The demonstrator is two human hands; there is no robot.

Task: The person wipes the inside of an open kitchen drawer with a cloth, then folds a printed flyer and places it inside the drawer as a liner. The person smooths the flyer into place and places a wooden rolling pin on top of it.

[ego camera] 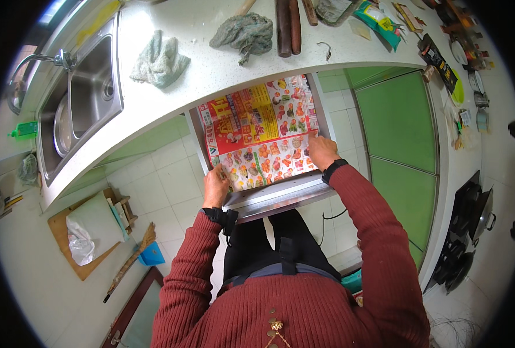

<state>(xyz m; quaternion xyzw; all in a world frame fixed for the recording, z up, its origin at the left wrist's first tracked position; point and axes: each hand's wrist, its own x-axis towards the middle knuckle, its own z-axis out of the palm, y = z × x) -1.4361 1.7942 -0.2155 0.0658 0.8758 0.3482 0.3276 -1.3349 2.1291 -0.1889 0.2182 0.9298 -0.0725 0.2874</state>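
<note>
A pulled-out drawer (279, 198) juts from under the white counter in front of me. Inside it lies a printed paper flyer (257, 130), red, yellow and white, covered with small produce pictures and writing. My left hand (216, 185) is at the flyer's near left corner, its fingers pinching the paper beside the drawer wall. At the flyer's right edge, my right hand (322, 150) has its fingertips curled onto the paper near the right drawer wall. A crease crosses the flyer between the two hands.
On the counter (162, 106) lie a pale rag (159, 61), a grey-green rag (244, 35) and dark wooden rolling pins (283, 28). A steel sink (94, 87) is at left, a stove (453, 235) at right. Green cabinet doors (396, 126) stand below the counter. A broom (131, 256) rests by a blue dustpan (152, 254).
</note>
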